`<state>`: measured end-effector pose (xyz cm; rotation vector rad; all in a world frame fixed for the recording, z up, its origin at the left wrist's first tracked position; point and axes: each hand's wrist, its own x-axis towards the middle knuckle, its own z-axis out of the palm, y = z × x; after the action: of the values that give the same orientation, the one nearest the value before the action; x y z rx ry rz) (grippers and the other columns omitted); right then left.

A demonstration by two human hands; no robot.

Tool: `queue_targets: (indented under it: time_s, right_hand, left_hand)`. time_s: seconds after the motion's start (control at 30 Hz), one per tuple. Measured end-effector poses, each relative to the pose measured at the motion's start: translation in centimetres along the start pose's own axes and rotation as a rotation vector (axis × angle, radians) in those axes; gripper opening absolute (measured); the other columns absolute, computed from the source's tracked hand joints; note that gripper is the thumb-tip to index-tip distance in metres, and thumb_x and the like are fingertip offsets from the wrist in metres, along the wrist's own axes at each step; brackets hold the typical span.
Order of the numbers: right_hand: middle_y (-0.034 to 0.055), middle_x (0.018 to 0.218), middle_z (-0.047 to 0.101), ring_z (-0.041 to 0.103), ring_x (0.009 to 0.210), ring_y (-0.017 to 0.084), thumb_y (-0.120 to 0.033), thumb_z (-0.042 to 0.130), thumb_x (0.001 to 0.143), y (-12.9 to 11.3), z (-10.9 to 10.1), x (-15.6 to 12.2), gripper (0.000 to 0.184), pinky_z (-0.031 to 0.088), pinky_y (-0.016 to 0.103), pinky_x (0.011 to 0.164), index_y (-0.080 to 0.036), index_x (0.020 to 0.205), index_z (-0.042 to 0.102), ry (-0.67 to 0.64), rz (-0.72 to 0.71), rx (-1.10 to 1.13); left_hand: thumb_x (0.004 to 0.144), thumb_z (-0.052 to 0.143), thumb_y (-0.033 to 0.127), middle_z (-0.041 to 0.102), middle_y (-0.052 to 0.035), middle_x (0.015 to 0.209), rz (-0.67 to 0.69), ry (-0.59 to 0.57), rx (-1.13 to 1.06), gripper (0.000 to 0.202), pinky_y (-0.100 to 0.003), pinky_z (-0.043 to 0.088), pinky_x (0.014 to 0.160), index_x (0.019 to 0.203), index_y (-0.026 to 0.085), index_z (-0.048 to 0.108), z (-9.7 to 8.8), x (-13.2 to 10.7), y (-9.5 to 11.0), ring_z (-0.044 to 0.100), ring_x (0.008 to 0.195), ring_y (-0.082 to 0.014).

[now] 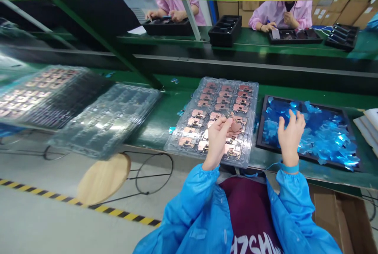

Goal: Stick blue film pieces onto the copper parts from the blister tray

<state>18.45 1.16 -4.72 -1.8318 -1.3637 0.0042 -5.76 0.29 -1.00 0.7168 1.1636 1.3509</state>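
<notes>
Nearest the camera: blue smock sleeves (189, 222) with elastic cuffs, over a maroon shirt (248, 214) whose white lettering is cut off by the lower frame edge. Left hand (217, 141) raised above a clear blister tray (174, 143) of copper-coloured parts; thumb and fingers closed in a pinch on one small copper part (235, 126), held just over the tray. Its outline is partly hidden by the fingers, so its full shape cannot be made out. Right hand (291, 136) open, fingers spread and curled, gripping nothing, above a black-framed tray (261, 128) heaped with shiny blue film pieces (321, 136); whether it touches them cannot be told. Judgement: the two trays sit side by side on the green conveyor bench (183, 84), apparently so that one lies within reach of each hand. Further stacked blister trays (109, 120) lie to the left, blurred, their contents hard to count. Across the line, two co-workers in pink smocks (280, 15) work over black trays (295, 36); what their hands hold is too small to tell.
</notes>
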Motion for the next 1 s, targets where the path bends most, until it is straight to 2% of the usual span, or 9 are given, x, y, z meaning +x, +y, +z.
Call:
queue_targets:
  time_s: [0.1, 0.17, 0.27, 0.4, 0.57, 0.67, 0.8, 0.9, 1.0]
  right_hand:
    - [0.0171, 0.146, 0.067, 0.062, 0.138, 0.033, -0.053, 0.065, 0.101, -4.4, -0.1, -2.0, 0.051, 0.055, 0.053, 0.110, -0.022, 0.142, 0.064, -0.220, -0.167, 0.359]
    - [0.0122, 0.129, 0.076, 0.072, 0.118, 0.029, -0.052, 0.072, 0.098, -7.1, -0.3, -3.1, 0.043, 0.063, 0.042, 0.092, -0.024, 0.131, 0.071, -0.413, -0.142, 0.536]
    - [0.0084, 0.111, 0.082, 0.078, 0.098, 0.025, -0.048, 0.067, 0.102, -8.8, -0.7, -3.7, 0.028, 0.063, 0.036, 0.082, -0.023, 0.110, 0.079, -0.541, -0.045, 0.658]
    - [0.0077, 0.105, 0.085, 0.078, 0.097, 0.025, -0.047, 0.060, 0.107, -7.6, -1.6, -3.0, 0.032, 0.061, 0.037, 0.086, -0.023, 0.114, 0.080, -0.550, -0.026, 0.660]
    - [0.0088, 0.104, 0.085, 0.078, 0.093, 0.024, -0.050, 0.061, 0.106, -5.9, -2.4, -2.6, 0.034, 0.061, 0.037, 0.084, -0.022, 0.114, 0.080, -0.481, 0.014, 0.614]
    - [0.0094, 0.104, 0.085, 0.078, 0.093, 0.025, -0.051, 0.061, 0.106, -5.7, -2.4, -2.7, 0.036, 0.061, 0.038, 0.084, -0.022, 0.114, 0.080, -0.470, 0.010, 0.605]
    - [0.0091, 0.105, 0.085, 0.079, 0.091, 0.025, -0.051, 0.060, 0.106, -5.5, -2.7, -2.7, 0.035, 0.063, 0.038, 0.083, -0.023, 0.114, 0.080, -0.511, -0.023, 0.560]
    - [0.0091, 0.106, 0.085, 0.080, 0.095, 0.027, -0.052, 0.061, 0.105, -5.2, -2.7, -2.5, 0.035, 0.064, 0.040, 0.083, -0.024, 0.113, 0.080, -0.494, -0.013, 0.537]
    - [0.0094, 0.106, 0.085, 0.080, 0.097, 0.028, -0.054, 0.063, 0.103, -5.0, -2.4, -2.3, 0.036, 0.064, 0.041, 0.085, -0.024, 0.111, 0.081, -0.481, -0.001, 0.518]
  left_hand:
    - [0.078, 0.091, 0.055, 0.079, -0.0056, 0.079, 0.041, -0.017, 0.037, 0.044, -0.028, 0.064, 0.063, 0.088, 0.018, 0.069, 1.0, -0.6, -0.4, 0.080, 0.069, -0.0213]
    - [0.081, 0.088, 0.056, 0.079, -0.0059, 0.078, 0.053, -0.047, 0.056, 0.043, -0.031, 0.065, 0.066, 0.089, 0.018, 0.070, 1.4, -1.0, -0.5, 0.079, 0.071, -0.0221]
    - [0.081, 0.088, 0.057, 0.080, -0.0065, 0.081, 0.074, -0.083, 0.099, 0.043, -0.034, 0.066, 0.069, 0.089, 0.018, 0.070, 1.1, -1.4, 0.2, 0.079, 0.073, -0.0230]
    - [0.087, 0.084, 0.047, 0.081, -0.0082, 0.091, 0.191, -0.118, 0.269, 0.032, -0.034, 0.064, 0.072, 0.095, 0.017, 0.077, -1.7, 0.3, 3.6, 0.077, 0.077, -0.0225]
    - [0.098, 0.069, 0.028, 0.079, -0.0104, 0.118, 0.443, -0.079, 0.650, 0.032, -0.035, 0.059, 0.080, 0.127, 0.020, 0.079, -5.6, 7.4, 7.8, 0.072, 0.082, -0.0205]
    - [0.097, 0.070, 0.022, 0.081, -0.0089, 0.103, 0.460, -0.193, 0.931, 0.033, -0.036, 0.055, 0.086, 0.128, 0.018, 0.078, -5.9, 12.0, 7.9, 0.072, 0.084, -0.0234]
    - [0.093, 0.074, 0.018, 0.078, -0.0071, 0.082, 0.414, -0.349, 1.081, 0.011, -0.036, 0.053, 0.088, 0.102, 0.014, 0.080, -5.0, 15.4, 6.4, 0.072, 0.082, -0.0253]
    - [0.092, 0.076, 0.015, 0.079, -0.0102, 0.100, 0.526, -0.390, 1.140, 0.006, -0.042, 0.047, 0.107, 0.094, 0.016, 0.081, -5.2, 15.4, 5.7, 0.071, 0.105, -0.0287]
    - [0.094, 0.075, 0.019, 0.075, -0.0124, 0.123, 0.679, -0.400, 1.135, 0.018, -0.045, 0.041, 0.116, 0.110, 0.019, 0.083, -7.4, 14.7, 6.4, 0.063, 0.124, -0.0312]
